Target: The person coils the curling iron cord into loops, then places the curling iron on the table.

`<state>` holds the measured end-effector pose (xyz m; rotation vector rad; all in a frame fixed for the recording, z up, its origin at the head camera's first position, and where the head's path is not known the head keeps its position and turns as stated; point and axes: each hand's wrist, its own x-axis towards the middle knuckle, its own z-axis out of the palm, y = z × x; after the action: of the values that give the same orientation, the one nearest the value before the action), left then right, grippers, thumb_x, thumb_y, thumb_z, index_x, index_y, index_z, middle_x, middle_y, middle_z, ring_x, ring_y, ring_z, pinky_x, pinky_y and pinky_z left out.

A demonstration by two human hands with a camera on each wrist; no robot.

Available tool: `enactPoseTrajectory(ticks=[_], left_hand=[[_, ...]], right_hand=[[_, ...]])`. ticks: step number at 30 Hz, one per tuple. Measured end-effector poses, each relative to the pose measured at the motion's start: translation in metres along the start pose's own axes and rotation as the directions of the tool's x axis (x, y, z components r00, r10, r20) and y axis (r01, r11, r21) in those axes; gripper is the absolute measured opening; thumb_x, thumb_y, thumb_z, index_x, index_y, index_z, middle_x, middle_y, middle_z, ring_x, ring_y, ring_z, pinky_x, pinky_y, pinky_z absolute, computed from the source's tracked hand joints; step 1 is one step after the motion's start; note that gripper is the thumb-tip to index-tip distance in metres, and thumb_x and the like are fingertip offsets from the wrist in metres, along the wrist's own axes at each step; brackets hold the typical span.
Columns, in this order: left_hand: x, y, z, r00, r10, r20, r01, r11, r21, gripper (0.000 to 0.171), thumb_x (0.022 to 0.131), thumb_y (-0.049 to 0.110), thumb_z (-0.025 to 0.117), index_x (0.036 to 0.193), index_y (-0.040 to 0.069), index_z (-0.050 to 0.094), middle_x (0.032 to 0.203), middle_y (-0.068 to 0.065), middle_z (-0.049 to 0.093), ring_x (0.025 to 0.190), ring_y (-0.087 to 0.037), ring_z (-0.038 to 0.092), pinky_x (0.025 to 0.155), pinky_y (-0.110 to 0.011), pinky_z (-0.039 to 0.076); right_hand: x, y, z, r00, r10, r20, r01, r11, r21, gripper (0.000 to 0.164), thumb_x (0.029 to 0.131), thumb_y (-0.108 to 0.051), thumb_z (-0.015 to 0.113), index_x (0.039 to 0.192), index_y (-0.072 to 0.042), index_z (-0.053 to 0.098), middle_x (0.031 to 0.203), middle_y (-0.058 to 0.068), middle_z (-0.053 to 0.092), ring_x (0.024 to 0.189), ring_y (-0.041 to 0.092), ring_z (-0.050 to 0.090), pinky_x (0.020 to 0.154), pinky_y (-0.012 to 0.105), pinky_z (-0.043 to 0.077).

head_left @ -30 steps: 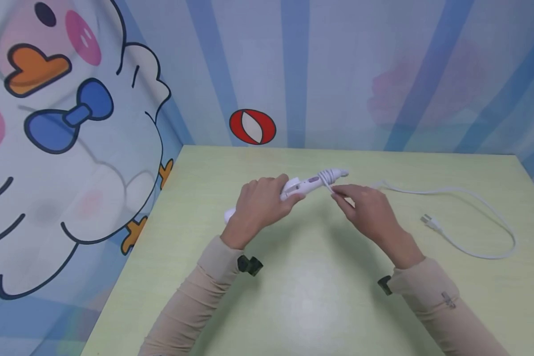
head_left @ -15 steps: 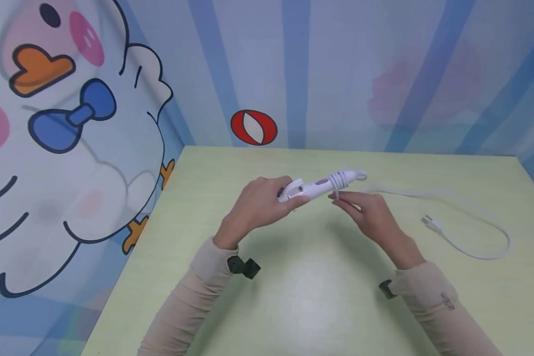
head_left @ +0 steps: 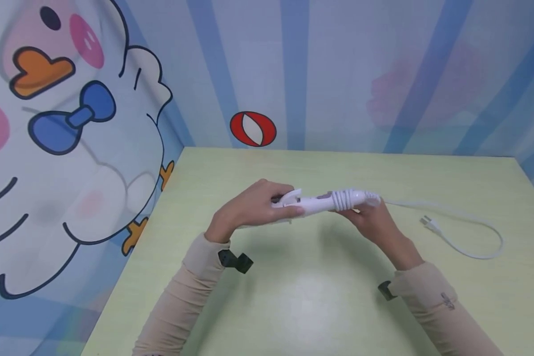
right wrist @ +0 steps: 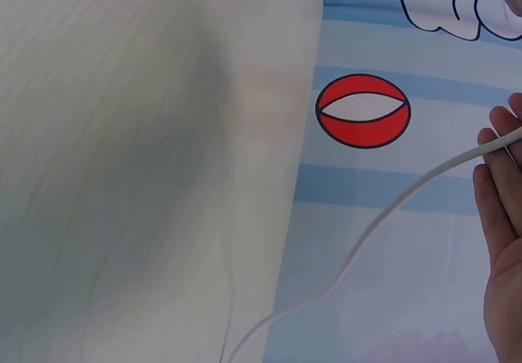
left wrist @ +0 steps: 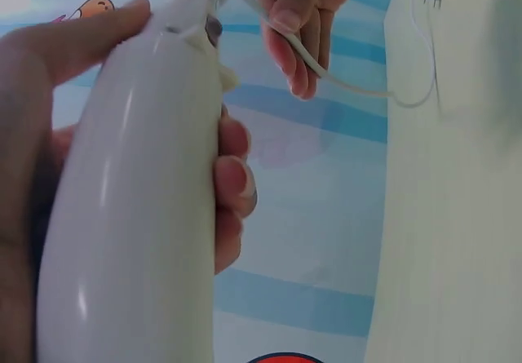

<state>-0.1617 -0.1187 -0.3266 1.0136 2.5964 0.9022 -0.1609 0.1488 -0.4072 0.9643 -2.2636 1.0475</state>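
Around the white corded tool [head_left: 313, 204], curled left fingers [left wrist: 235, 177]

Wearing creased beige sleeves [head_left: 182, 296], blocky black wrist devices [head_left: 235, 260]; bearing small grey mark [head_left: 447, 300], perhaps print, on right sleeve.

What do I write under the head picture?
Left hand holds a white appliance, cord looped round it, right hand partly behind.
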Motion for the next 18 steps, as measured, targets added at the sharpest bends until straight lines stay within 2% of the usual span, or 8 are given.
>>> enactPoseTrajectory(ticks=[4, 8, 9, 12, 15, 16, 18], left_hand=[[-0.001, 0.000, -0.001, 0.999, 0.022, 0.041, -0.021, 0.999, -0.028, 0.026, 0.085, 0.048, 0.058, 0.088, 0.022, 0.059, 0.074, 0.010, 0.059, 0.065, -0.006, 0.056, 0.058, -0.026, 0.045], [-0.004, 0.002, 0.000, 0.996, 0.023, 0.087, -0.021, 1.000, -0.023, 0.025, 0.085, 0.047, 0.059, 0.090, 0.023, 0.060, 0.074, 0.010, 0.059, 0.066, -0.007, 0.056, 0.059, -0.026, 0.045], [-0.005, 0.003, 0.000, 0.994, 0.027, 0.102, -0.025, 1.000, -0.018, 0.025, 0.085, 0.047, 0.058, 0.090, 0.023, 0.060, 0.074, 0.011, 0.059, 0.066, -0.006, 0.055, 0.059, -0.026, 0.045], [-0.007, 0.005, 0.001, 0.989, 0.045, 0.140, -0.043, 0.999, -0.019, 0.025, 0.085, 0.048, 0.058, 0.091, 0.024, 0.061, 0.073, 0.011, 0.060, 0.065, -0.006, 0.055, 0.059, -0.025, 0.045], [-0.009, 0.007, 0.001, 0.985, 0.059, 0.162, -0.054, 0.998, -0.033, 0.023, 0.086, 0.046, 0.058, 0.090, 0.024, 0.062, 0.072, 0.012, 0.060, 0.064, -0.006, 0.055, 0.059, -0.025, 0.045], [-0.010, 0.007, 0.001, 0.984, 0.059, 0.168, -0.054, 0.998, -0.034, 0.022, 0.086, 0.046, 0.059, 0.090, 0.024, 0.062, 0.072, 0.012, 0.060, 0.063, -0.005, 0.055, 0.059, -0.025, 0.045], [-0.011, 0.008, 0.003, 0.982, 0.058, 0.182, -0.052, 0.998, -0.036, 0.022, 0.086, 0.046, 0.059, 0.090, 0.024, 0.062, 0.072, 0.012, 0.061, 0.063, -0.005, 0.055, 0.059, -0.025, 0.045]], right_hand=[[0.002, -0.007, -0.003, 0.999, -0.007, 0.053, 0.001, 0.994, 0.105, 0.039, 0.074, 0.006, 0.070, 0.109, -0.010, 0.068, 0.106, 0.006, 0.068, 0.103, 0.007, 0.060, 0.084, 0.012, 0.042], [0.005, -0.015, -0.005, 0.994, -0.075, 0.077, 0.066, 0.991, 0.113, 0.045, 0.070, 0.014, 0.070, 0.110, -0.007, 0.066, 0.105, 0.010, 0.067, 0.100, 0.016, 0.063, 0.086, 0.009, 0.039], [0.005, -0.016, -0.005, 0.992, -0.102, 0.080, 0.094, 0.991, 0.098, 0.044, 0.071, 0.013, 0.069, 0.110, -0.007, 0.066, 0.104, 0.009, 0.068, 0.098, 0.019, 0.064, 0.086, 0.010, 0.039], [0.006, -0.018, -0.004, 0.981, -0.179, 0.078, 0.173, 0.982, 0.073, 0.025, 0.085, -0.009, 0.065, 0.109, -0.007, 0.066, 0.101, 0.007, 0.069, 0.091, 0.022, 0.066, 0.084, 0.012, 0.042], [0.007, -0.016, -0.002, 0.969, -0.238, 0.069, 0.233, 0.970, 0.072, 0.029, 0.093, -0.028, 0.054, 0.109, -0.006, 0.066, 0.100, 0.006, 0.069, 0.088, 0.020, 0.067, 0.082, 0.015, 0.045], [0.008, -0.014, -0.002, 0.968, -0.243, 0.070, 0.236, 0.968, 0.088, 0.030, 0.094, -0.028, 0.051, 0.109, -0.006, 0.065, 0.100, 0.006, 0.069, 0.088, 0.019, 0.067, 0.081, 0.016, 0.045], [0.009, -0.011, -0.002, 0.966, -0.242, 0.084, 0.234, 0.967, 0.102, 0.024, 0.092, -0.019, 0.056, 0.110, -0.006, 0.065, 0.102, 0.005, 0.068, 0.089, 0.017, 0.067, 0.081, 0.017, 0.046]])
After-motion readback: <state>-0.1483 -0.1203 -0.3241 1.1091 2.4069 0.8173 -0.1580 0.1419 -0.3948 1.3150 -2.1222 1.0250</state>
